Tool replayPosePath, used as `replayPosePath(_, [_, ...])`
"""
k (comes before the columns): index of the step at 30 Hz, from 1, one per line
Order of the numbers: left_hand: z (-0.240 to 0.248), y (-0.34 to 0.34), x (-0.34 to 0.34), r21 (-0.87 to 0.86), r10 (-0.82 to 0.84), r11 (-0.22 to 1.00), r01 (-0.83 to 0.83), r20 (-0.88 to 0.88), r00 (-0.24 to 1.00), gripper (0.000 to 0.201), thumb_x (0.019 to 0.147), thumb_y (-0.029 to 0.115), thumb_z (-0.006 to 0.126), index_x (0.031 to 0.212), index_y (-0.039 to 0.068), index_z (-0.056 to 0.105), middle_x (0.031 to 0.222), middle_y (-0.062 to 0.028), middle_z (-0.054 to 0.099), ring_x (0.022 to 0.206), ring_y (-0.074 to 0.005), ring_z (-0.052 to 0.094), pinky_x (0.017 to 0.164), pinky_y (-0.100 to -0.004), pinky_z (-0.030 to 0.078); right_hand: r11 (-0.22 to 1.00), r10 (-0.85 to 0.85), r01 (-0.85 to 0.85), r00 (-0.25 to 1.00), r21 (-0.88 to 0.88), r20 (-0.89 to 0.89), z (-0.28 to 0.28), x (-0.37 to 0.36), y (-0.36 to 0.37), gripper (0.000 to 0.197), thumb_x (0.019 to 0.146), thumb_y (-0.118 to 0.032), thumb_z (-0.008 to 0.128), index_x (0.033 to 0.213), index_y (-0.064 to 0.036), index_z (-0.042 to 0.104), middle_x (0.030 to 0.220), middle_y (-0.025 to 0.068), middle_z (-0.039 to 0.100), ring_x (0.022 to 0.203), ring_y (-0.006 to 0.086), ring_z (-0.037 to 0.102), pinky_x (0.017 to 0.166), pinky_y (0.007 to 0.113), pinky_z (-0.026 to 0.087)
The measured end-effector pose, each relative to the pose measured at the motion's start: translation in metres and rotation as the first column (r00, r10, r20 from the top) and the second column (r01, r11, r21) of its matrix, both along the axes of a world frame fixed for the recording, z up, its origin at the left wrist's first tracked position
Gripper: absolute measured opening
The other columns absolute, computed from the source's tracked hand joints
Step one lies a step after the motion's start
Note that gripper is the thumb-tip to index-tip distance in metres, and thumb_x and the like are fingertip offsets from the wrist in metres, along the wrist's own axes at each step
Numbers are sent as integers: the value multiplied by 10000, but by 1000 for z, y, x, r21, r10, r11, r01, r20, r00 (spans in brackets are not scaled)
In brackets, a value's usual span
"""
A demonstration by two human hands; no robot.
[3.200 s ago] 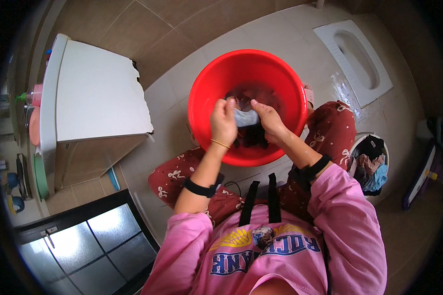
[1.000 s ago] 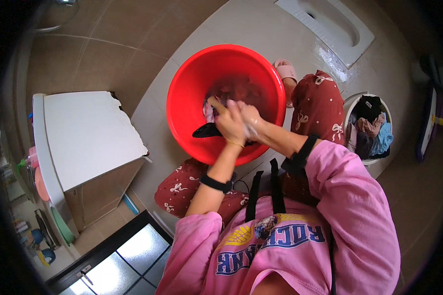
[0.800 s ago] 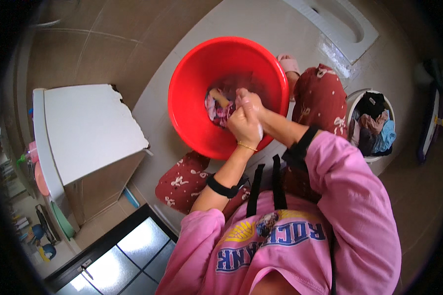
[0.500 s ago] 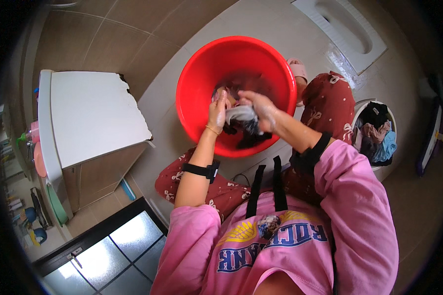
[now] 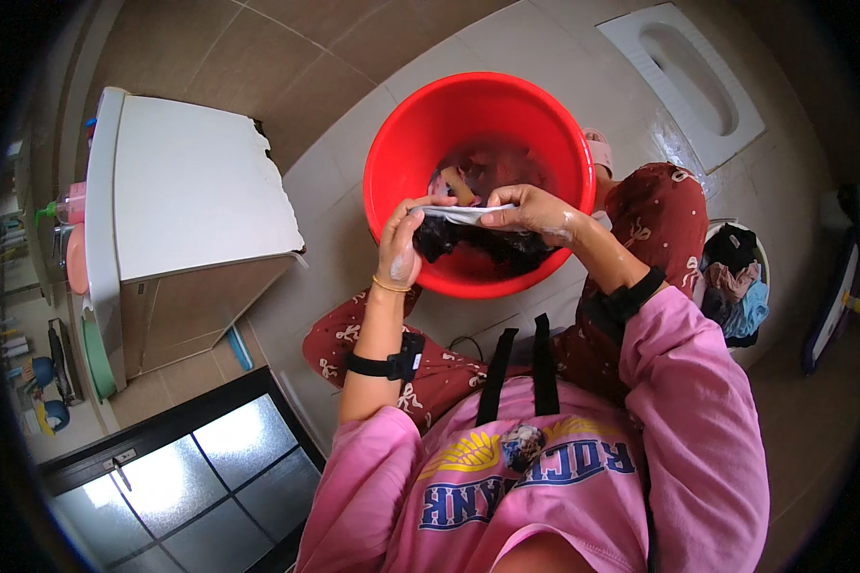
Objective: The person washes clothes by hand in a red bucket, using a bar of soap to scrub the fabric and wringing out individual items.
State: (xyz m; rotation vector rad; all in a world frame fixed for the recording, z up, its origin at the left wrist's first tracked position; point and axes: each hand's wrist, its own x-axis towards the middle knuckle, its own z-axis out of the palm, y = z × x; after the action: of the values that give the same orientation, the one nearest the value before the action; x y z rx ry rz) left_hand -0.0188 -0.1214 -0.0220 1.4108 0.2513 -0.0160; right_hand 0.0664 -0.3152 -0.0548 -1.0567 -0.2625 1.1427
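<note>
A wet garment, white along its edge and black below, is stretched between my two hands above the near half of a large red basin. My left hand pinches its left end, with suds on the skin. At the other end, my right hand grips the white edge between thumb and fingers. Dark wet cloth hangs beneath, and I cannot tell where the garment ends and other laundry begins. Farther back in the basin lie reddish-dark water and a tan object whose kind is unclear.
To my right stands a white bucket of clothes. A squat toilet is set in the floor at far right. At left is a white-topped cabinet, with a frosted glass door nearer me.
The bunched garment is now pulled out lengthwise between my hands. My hands have moved apart, and the view has shifted slightly, so the basin appears farther right.
</note>
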Motion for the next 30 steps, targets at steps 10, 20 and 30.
replayPosePath(10, [-16, -80, 32, 411, 290, 833, -371, 248, 924, 207, 888, 191, 430, 734, 62, 482, 686, -11, 488, 642, -98, 472, 629, -248, 401, 870, -428, 490, 803, 52, -413, 8, -14, 27, 231, 871, -258, 489, 746, -67, 526, 671, -16, 520, 589, 70, 468, 537, 221, 387])
replayPosePath(20, [-19, -102, 31, 823, -26, 530, -202, 254, 967, 376, 821, 261, 498, 553, -2, 521, 516, -187, 501, 467, -320, 501, 453, -390, 361, 742, -623, 670, 705, 31, -337, -16, -30, 44, 192, 879, -240, 398, 841, -113, 537, 742, 15, 529, 675, 137, 496, 637, 281, 420])
replayPosePath(30, [-41, -101, 29, 752, 15, 630, -194, 237, 971, 269, 750, 189, 509, 580, -20, 524, 580, -211, 512, 514, -291, 520, 483, -364, 376, 782, -429, 593, 734, 191, -527, -68, -20, 48, 210, 872, -251, 358, 780, -113, 486, 679, 16, 460, 578, 154, 424, 543, 307, 363])
